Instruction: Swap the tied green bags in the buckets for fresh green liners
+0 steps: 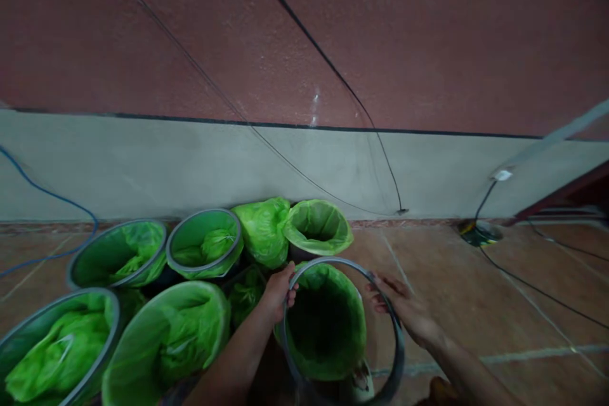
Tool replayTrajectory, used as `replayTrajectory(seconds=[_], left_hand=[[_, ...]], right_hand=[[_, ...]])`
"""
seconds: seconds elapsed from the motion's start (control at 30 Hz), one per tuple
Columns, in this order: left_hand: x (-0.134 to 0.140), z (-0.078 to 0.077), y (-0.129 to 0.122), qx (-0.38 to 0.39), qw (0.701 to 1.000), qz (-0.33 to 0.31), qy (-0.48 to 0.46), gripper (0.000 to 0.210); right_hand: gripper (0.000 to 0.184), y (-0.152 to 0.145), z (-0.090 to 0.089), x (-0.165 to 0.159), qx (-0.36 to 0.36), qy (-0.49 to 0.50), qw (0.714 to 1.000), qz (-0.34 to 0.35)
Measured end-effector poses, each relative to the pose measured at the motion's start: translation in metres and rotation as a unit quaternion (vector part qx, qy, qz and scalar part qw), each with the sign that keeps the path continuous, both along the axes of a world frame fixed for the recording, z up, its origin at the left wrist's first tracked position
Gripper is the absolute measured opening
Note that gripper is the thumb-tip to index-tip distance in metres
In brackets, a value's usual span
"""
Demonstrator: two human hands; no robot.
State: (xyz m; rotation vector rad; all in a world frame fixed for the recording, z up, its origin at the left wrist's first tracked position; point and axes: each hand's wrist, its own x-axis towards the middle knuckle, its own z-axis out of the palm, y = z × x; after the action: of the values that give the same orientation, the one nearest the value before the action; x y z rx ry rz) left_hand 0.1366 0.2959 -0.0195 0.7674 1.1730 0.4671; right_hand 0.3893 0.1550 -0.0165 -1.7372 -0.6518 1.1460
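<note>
A round grey bin rim ring [398,355] is held above a bin lined with a green plastic bag [358,317], whose mouth gapes open and dark inside. My left hand [280,295] grips the ring on its left side, fingers curled round it. On the opposite side my right hand [402,306] is closed on the same ring, its thumb at the top edge. The ring looks tilted and apart from the bag's edge at the right. How close its lower part comes to the bin, I cannot tell.
Several lined bins stand to the left, some with grey rims [204,266] and bundled green bags inside. A puffed green bag [266,231] and another lined bin [320,228] are by the wall. Cables [537,292] cross the tiled floor at right; a blue cable [52,193] lies left.
</note>
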Motion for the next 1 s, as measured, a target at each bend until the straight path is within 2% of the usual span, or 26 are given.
replayTrajectory(seconds=[0.1,0.17,0.2,0.27,0.33,0.4,0.47,0.6,0.77,1.0], left_hand=[[-0.001,-0.016,0.000,0.064,0.995,0.019,0.068,0.028],[-0.002,-0.023,0.003,0.144,0.977,-0.024,0.156,0.014],[-0.003,-0.025,0.004,0.190,0.958,-0.054,0.210,0.012],[-0.005,-0.030,0.007,0.271,0.901,-0.116,0.317,0.019],[-0.008,-0.036,0.009,0.315,0.845,-0.169,0.398,0.028],[-0.010,-0.042,0.009,0.321,0.814,-0.198,0.442,0.032],[-0.011,-0.048,0.006,0.317,0.798,-0.217,0.466,0.033],[-0.012,-0.054,0.003,0.311,0.762,-0.249,0.510,0.034],[-0.010,-0.057,0.004,0.306,0.744,-0.269,0.529,0.034],[-0.010,-0.070,0.002,0.328,0.729,-0.298,0.521,0.032]], right_hand=[[0.028,0.002,-0.025,-0.004,-0.025,-0.157,0.987,0.039],[0.027,0.009,-0.037,-0.009,-0.068,-0.271,0.956,0.087],[0.029,0.014,-0.042,-0.012,-0.086,-0.319,0.938,0.109],[0.032,0.026,-0.047,-0.017,-0.105,-0.391,0.903,0.145],[0.033,0.037,-0.051,-0.020,-0.130,-0.434,0.876,0.168],[0.034,0.047,-0.054,-0.023,-0.163,-0.461,0.851,0.190],[0.035,0.053,-0.057,-0.025,-0.197,-0.480,0.829,0.207],[0.035,0.059,-0.063,-0.029,-0.231,-0.498,0.804,0.226],[0.034,0.062,-0.071,-0.029,-0.229,-0.509,0.797,0.233],[0.034,0.063,-0.086,-0.024,-0.241,-0.490,0.799,0.252]])
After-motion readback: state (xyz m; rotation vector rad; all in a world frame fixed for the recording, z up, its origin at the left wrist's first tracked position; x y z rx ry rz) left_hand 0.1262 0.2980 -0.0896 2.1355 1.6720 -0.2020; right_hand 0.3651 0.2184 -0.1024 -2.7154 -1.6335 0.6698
